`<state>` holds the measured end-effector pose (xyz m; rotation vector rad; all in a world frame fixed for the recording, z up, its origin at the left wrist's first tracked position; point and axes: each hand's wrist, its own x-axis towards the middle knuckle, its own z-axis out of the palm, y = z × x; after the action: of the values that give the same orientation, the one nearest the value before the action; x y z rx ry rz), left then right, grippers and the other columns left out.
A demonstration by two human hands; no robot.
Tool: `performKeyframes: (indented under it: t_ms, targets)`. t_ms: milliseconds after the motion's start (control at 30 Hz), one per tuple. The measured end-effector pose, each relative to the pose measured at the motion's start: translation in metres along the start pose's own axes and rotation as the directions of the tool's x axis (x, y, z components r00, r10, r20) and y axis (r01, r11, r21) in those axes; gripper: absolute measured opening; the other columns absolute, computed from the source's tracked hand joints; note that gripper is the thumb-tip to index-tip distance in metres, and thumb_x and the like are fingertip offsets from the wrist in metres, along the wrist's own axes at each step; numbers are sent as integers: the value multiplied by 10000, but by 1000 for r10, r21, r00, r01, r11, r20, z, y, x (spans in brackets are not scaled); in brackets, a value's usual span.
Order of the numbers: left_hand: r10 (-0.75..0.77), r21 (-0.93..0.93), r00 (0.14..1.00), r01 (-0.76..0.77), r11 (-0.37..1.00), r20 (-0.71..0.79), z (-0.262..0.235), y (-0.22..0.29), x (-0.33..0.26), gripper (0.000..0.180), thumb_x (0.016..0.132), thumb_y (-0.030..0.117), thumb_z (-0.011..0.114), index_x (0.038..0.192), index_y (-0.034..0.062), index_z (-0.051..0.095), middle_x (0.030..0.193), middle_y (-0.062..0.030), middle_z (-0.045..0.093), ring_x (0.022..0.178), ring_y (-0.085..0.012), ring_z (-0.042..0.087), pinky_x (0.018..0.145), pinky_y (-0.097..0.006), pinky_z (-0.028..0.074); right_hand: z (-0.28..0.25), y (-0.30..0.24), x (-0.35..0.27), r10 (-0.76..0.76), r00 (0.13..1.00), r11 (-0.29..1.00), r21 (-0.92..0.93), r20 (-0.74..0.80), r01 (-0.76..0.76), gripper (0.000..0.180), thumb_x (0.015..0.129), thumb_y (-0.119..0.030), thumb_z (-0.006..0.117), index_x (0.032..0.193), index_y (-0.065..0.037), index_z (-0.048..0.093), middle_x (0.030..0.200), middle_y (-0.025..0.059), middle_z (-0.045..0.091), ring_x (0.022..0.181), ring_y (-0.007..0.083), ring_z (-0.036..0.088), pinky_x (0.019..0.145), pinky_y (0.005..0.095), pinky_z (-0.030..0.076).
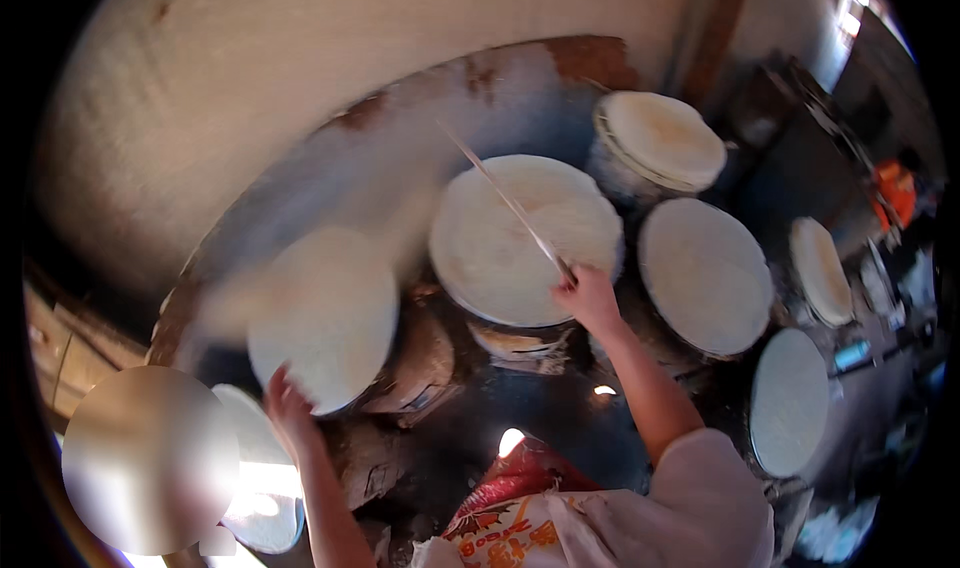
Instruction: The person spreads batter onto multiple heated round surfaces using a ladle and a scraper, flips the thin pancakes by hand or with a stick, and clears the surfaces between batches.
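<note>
My right hand (588, 296) grips one end of a long thin stick (505, 196), which slants up and to the left across a large round pale surface (500, 238) in the middle. That surface is whitish with faint tan patches and rests on a raised round base. On the left, my left hand (288, 408) is at the near edge of another round pale surface (325, 313), its fingers slightly smeared but apart and holding nothing. Whether its fingertips touch that edge I cannot tell. Steam partly veils this left surface.
Thick round pale slabs (665, 140) are stacked at the back right. More round pale discs (705, 278) stand to the right and lower left (262, 508). A curved wall (290, 158) bounds the far side. Someone in orange (893, 193) is at the far right.
</note>
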<state>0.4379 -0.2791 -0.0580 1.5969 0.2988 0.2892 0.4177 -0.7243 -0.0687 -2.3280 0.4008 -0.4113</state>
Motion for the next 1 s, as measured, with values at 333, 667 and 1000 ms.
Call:
performKeyframes:
  t_ms: [333,667,1000]
  targets:
    - [196,694,824,-557,457,532,371,-11,134,482,752,183,625,1192,10,530,1103,-185,577,991,-322,567,857,-402,448,-29,97,243,-128,984,937,-342,-124,79,216,667,-153,657,778,3,558,800,204,580,819,357,582,712,455,463]
    - [249,428,899,-397,812,361,368,17,97,164,792,148,647,776,-8,601,707,-28,530,632,-122,460,602,-257,397,-56,83,223,-54,998,999,-6,18,54,185,745,-159,639,772,-27,512,694,144,562,708,351,559,625,424,436]
    - [396,275,840,-506,817,370,326,176,-3,123,829,127,614,795,11,594,675,25,537,654,-41,471,589,-190,396,-196,58,139,-22,992,818,569,-123,88,274,703,-36,699,656,-64,431,724,30,591,668,91,538,577,252,437]
